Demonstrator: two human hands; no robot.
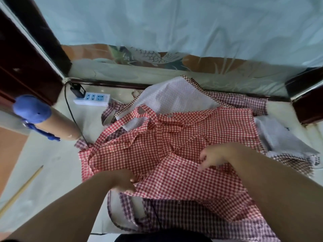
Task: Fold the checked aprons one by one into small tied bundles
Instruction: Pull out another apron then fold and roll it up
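Note:
A red-and-white checked apron [157, 145] lies spread on the pale floor, its straps looped across its upper part. My left hand [122, 180] pinches a folded corner of it at the lower left. My right hand [213, 157] grips the edge of the same fold further right. Under the red apron lie dark purple checked aprons [183, 215], showing at the bottom and the far right. One apron [174, 96] at the back lies with its white underside up.
A white power strip [91, 99] with a black plug and cable sits at the back left. A blue-capped cardboard tube [43, 119] lies on the left, a thin wooden stick [21, 187] near the lower left. Dark wooden furniture stands at both sides; a light blue sheet hangs behind.

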